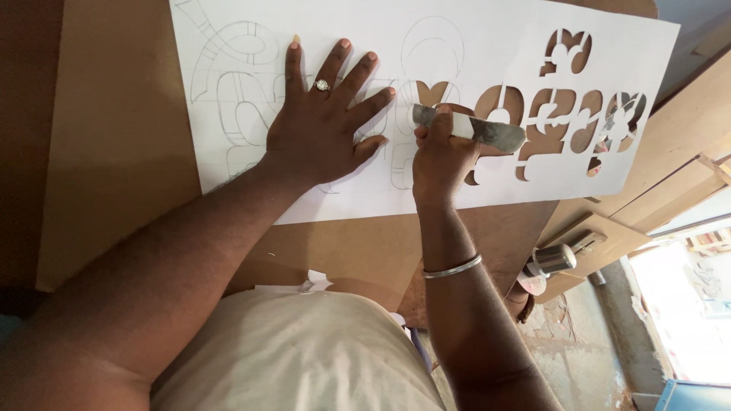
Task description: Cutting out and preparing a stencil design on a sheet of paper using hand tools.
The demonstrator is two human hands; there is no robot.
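**A:** What's the biggest thing I should look at first?

**B:** From where I sit, the brown board (114, 152) fills most of the view, running from the left edge out to the far right. Lying flat on it is the big white sheet (472, 46), tilted a little, with pencilled curly outlines on its left half and cut-out shapes (563, 122) on its right half, where the brown shows through.

**A:** And the hands?

**B:** I see my left hand (320, 129) spread wide and pressed flat on the sheet over the pencilled outlines, fingers fanned toward the far side. It grips nothing; it simply bears down on the paper. There is a ring (322, 85) on one finger.

**A:** The other?

**B:** My right hand (438, 152) is curled tight round a metal blade (472, 128), a flat, silvery strip that sticks out to the right of the fist. It sits just right of the left hand, at the middle of the sheet, between the drawn part and the cut part. I can't tell where the cutting tip meets the paper; the fingers hide it.

**A:** Anything smaller?

**B:** A thin metal bangle (453, 267) on the right forearm, nearer to me. Beyond the board's near right edge, a short shiny metal cylinder (550, 259) rests beside lighter wooden panels (685, 144).
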